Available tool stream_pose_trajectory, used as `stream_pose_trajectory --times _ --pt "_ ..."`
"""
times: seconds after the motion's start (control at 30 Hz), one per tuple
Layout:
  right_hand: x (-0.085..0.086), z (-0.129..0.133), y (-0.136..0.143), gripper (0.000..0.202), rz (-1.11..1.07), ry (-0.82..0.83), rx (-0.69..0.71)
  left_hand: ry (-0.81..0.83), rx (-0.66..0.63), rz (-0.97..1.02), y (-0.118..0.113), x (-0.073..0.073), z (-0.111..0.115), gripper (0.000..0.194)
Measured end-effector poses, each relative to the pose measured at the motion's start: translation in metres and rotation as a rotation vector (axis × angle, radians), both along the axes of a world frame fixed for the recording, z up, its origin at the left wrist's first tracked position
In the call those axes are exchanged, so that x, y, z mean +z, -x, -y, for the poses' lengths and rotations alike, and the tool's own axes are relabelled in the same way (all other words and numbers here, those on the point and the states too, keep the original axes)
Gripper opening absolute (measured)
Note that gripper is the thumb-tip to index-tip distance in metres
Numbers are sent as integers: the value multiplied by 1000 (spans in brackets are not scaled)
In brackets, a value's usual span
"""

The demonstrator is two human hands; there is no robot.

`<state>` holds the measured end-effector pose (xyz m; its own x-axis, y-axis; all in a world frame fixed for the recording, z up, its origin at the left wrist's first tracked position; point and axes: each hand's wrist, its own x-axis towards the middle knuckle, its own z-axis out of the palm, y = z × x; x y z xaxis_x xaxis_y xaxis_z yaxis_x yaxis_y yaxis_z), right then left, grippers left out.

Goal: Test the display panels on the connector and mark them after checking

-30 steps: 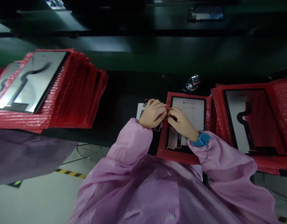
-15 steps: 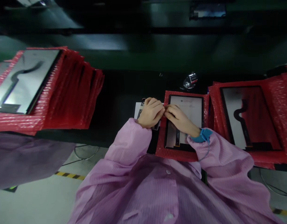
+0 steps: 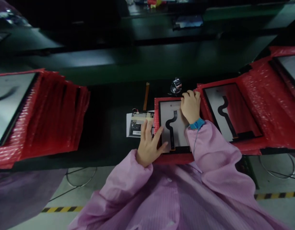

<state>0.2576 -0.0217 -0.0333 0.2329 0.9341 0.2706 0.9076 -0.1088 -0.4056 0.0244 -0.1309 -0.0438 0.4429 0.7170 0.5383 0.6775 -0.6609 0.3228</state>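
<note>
— On the tabletop [image 3: 109, 127], what sits in the red bubble pouch [image 3: 157, 134]?
— One panel [image 3: 172, 127]. Right hand [image 3: 190, 107] curls over its far edge; left hand [image 3: 148, 143] lies flat, fingers spread, on its near-left corner.
— And the neighbouring pouches [image 3: 257, 105]?
— More panels.

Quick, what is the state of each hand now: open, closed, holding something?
Left hand: open, fingers spread flat at the left edge of the red bubble-wrap sleeve.
Right hand: fingers curled over the far edge of the grey flat panel; grip cannot be told.
</note>
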Motion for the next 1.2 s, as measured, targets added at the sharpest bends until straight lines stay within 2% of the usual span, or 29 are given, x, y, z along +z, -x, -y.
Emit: stream_pose_trajectory --times 0.07,0.23,0.33,0.43,0.5,0.57,0.63,0.73,0.8,0.9,0.97,1.03,1.13,1.2 --pt "-4 -8 -4 20 -39 -38 29 69 -36 -69 -1 -6 11 66" --pt "-6 -15 -13 16 -68 -84 106 119 24 -109 -2 -12 19 78" --pt "4 -10 -16 18 -90 -178 148 165 67 -68 -3 -11 21 87" --pt "19 -1 -22 19 -128 -254 166 263 118 55 -5 -11 21 94" --pt "30 4 -27 17 -183 -253 135 328 87 170 -5 -12 20 90" --pt "39 9 -31 13 -226 -237 105 388 55 326 -7 -14 19 74" --pt "46 13 -33 11 -272 -237 92 488 87 539 -8 -14 18 66" --pt "54 18 -32 8 -397 -255 71 746 97 812 -9 -12 18 82" --pt "57 20 -30 6 -463 -274 74 898 20 795 -9 -6 19 84" --pt "59 21 -23 9 -520 -332 89 895 -29 662 -6 7 21 59" --pt "57 21 -17 10 -556 -365 100 814 -13 669 6 18 20 48" --pt "53 20 -11 11 -607 -377 148 803 37 732 30 27 15 44" --pt "45 18 -5 22 -687 -333 249 894 251 846 87 36 -2 44" --pt "40 16 -2 27 -678 -290 279 790 452 927 132 38 -18 49"
